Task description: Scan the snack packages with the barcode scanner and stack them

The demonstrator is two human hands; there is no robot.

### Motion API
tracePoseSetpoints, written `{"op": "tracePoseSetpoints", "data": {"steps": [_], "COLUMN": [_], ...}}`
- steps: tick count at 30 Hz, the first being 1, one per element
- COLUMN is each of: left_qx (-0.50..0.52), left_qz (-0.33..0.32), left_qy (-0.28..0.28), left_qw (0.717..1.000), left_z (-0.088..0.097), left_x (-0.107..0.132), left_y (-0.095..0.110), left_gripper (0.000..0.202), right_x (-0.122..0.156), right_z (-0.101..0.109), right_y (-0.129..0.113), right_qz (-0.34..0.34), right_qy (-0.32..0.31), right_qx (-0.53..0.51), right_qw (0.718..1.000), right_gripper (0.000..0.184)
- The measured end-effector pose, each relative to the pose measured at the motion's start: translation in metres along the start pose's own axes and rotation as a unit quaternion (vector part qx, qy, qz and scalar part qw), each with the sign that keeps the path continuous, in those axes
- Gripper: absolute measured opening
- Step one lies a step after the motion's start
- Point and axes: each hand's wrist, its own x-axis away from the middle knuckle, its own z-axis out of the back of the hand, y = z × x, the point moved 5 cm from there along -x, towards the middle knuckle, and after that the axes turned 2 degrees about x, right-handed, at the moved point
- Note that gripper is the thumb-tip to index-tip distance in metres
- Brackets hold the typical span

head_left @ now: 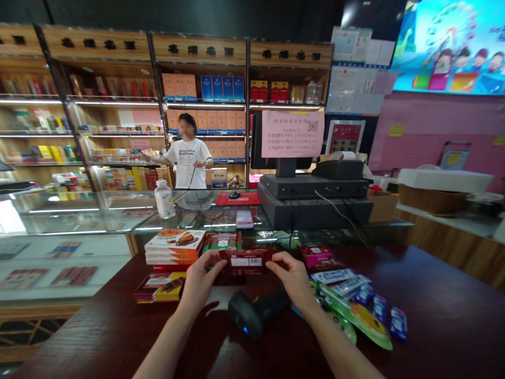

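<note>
A dark red, flat snack packet with a white barcode label is stretched between my two hands, above the dark table. My left hand pinches its left end, and my right hand pinches its right end. Just below lies a black barcode scanner with a blue light. Beside my left hand is a stack of orange and white boxes, with red and yellow flat packs in front. Blue and white packets and a green and yellow blister pack lie right of my right hand.
Behind the table runs a glass counter with a white bottle, a red mat and a cash register with monitor. A person in a white T-shirt stands behind it, before stocked shelves.
</note>
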Motion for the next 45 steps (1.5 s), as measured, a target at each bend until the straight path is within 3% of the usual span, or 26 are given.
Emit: {"op": "tracePoseSetpoints", "data": {"steps": [3, 8, 14, 21, 28, 38, 41, 45], "left_qx": [-0.028, -0.075, -0.14, -0.134, -0.074, -0.023, -0.043, -0.139], "left_qz": [-0.033, -0.122, -0.137, -0.084, -0.019, 0.015, -0.018, -0.111], "left_qy": [0.025, 0.061, 0.05, 0.028, 0.009, -0.046, -0.055, -0.038], "left_qw": [0.999, 0.988, 0.979, 0.987, 0.997, 0.999, 0.997, 0.983], "left_z": [0.004, 0.009, 0.011, 0.014, 0.013, 0.006, 0.005, 0.006], "left_x": [0.001, 0.003, 0.005, 0.002, 0.0, -0.002, -0.003, -0.005], "left_y": [0.005, 0.015, 0.016, 0.007, 0.011, 0.006, 0.008, 0.006], "left_gripper": [0.021, 0.015, 0.015, 0.018, 0.024, 0.042, 0.045, 0.055], "right_x": [0.0, 0.002, 0.005, 0.004, 0.002, 0.003, 0.002, -0.001], "right_z": [0.003, -0.002, -0.006, -0.006, -0.001, -0.007, -0.006, -0.006], "right_y": [-0.005, -0.003, -0.006, -0.006, -0.007, 0.003, 0.003, 0.003], "right_qz": [0.026, -0.003, -0.017, -0.04, -0.031, -0.07, -0.058, -0.027], "right_qy": [0.012, -0.033, -0.053, -0.068, -0.065, -0.094, -0.1, -0.106], "right_qx": [0.019, -0.009, -0.029, -0.033, -0.008, -0.066, -0.049, -0.016], "right_qw": [0.999, 0.999, 0.998, 0.996, 0.997, 0.991, 0.992, 0.994], "right_gripper": [0.021, 0.02, 0.023, 0.027, 0.033, 0.039, 0.046, 0.062]}}
